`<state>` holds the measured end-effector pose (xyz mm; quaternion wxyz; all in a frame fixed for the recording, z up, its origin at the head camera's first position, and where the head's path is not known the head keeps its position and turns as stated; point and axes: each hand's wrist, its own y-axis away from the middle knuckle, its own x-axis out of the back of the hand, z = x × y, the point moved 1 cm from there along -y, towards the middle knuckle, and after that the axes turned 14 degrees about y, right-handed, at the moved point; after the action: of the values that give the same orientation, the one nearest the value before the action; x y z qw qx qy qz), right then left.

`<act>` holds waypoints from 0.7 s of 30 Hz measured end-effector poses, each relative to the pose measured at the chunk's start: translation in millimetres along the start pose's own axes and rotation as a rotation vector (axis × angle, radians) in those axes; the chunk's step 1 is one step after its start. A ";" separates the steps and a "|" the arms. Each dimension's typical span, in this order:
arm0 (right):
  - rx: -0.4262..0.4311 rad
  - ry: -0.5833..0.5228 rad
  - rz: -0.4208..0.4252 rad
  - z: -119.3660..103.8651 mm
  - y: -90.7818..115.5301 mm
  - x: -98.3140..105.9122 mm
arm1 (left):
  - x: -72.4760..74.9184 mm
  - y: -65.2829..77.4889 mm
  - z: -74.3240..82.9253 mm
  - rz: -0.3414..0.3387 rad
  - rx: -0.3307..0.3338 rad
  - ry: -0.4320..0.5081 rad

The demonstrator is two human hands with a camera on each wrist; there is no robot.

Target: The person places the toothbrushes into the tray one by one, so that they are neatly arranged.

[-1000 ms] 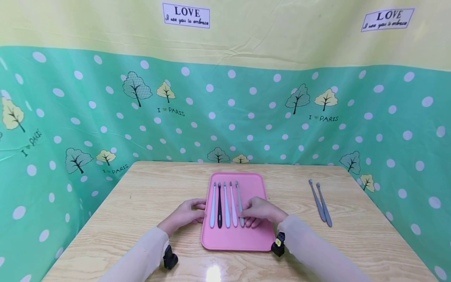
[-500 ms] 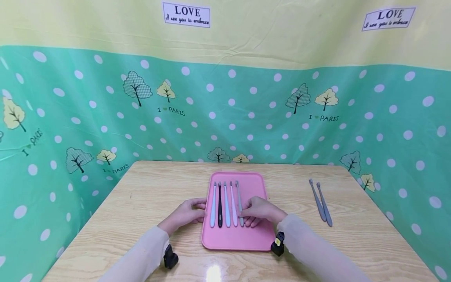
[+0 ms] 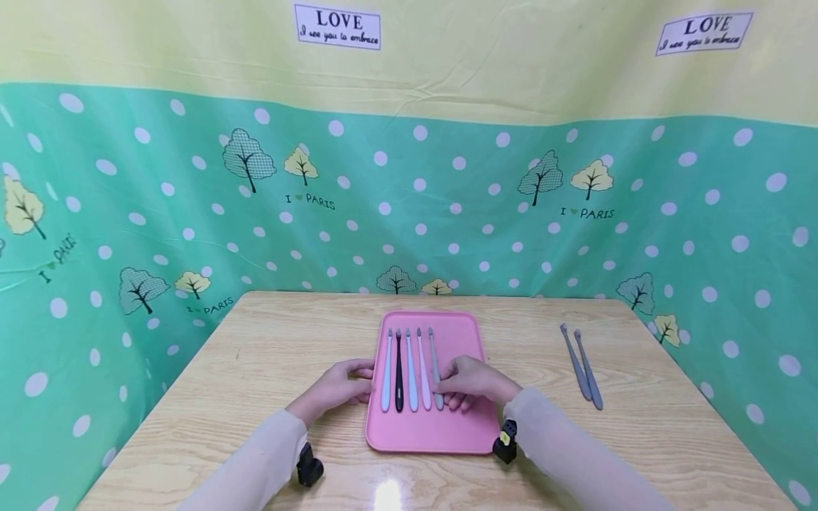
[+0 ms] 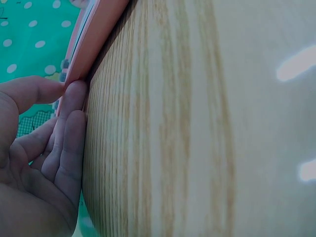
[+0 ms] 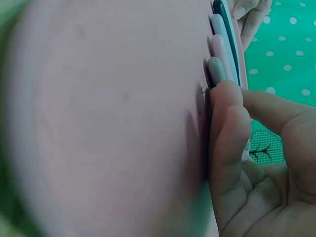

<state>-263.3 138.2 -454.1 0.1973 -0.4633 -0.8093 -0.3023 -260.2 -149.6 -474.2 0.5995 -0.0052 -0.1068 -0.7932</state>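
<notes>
A pink tray (image 3: 431, 434) lies on the table with several toothbrushes in a row, heads pointing away. From the left they are a light blue toothbrush (image 3: 386, 376), a black toothbrush (image 3: 399, 376), a second light blue toothbrush (image 3: 411, 372), a pink toothbrush (image 3: 424, 376) and a grey toothbrush (image 3: 434, 358). My left hand (image 3: 341, 385) pinches the tray's left rim between thumb and fingers. With thumb and index finger, my right hand (image 3: 473, 381) holds the grey toothbrush by its handle; in the right wrist view its rounded handle end (image 5: 216, 70) sticks out beside the fingers.
Two blue-grey toothbrushes, a left one (image 3: 576, 365) and a right one (image 3: 589, 372), lie on the wooden table (image 3: 294, 341) right of the tray. A green and yellow patterned curtain (image 3: 422, 177) hangs around the table's back and sides.
The grey toothbrush's head has shifted very slightly. Both hands and the tray stay in place.
</notes>
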 end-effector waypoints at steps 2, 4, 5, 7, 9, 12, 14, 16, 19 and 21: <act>0.002 0.000 0.004 -0.3 0.4 0.4 | -0.1 0.0 0.2 0.000 -0.001 -0.001; 0.002 -0.005 0.007 -0.6 1.2 0.7 | -0.1 0.0 0.2 -0.003 -0.003 0.001; 0.000 -0.008 0.008 -0.8 1.5 0.7 | -0.1 -0.2 0.1 -0.004 -0.005 0.001; 0.000 -0.016 0.009 -0.9 2.2 0.9 | 0.1 -0.7 -0.5 -0.006 -0.008 0.002; 0.003 -0.022 0.008 -1.2 2.6 0.9 | 0.2 -1.1 -1.1 -0.005 -0.011 -0.001; 0.015 -0.028 0.005 -1.3 2.7 0.9 | 0.4 -1.5 -2.0 -0.001 -0.013 -0.002; 0.024 -0.030 0.002 -1.0 2.5 0.8 | 0.4 -1.7 -2.5 0.002 -0.013 0.000; 0.030 -0.032 -0.001 -0.6 2.3 0.8 | 0.6 -1.9 -3.0 0.003 -0.011 0.005; 0.034 -0.035 -0.006 -0.4 2.1 0.8 | 0.9 -2.3 -3.3 -0.001 -0.007 0.012; 0.034 -0.034 -0.009 -0.7 2.4 0.9 | 1.0 -2.4 -3.1 -0.005 -0.002 0.016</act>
<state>-261.7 139.3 -452.3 0.1900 -0.4613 -0.8196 -0.2816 -262.4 -150.5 -477.6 0.5985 0.0008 -0.1010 -0.7948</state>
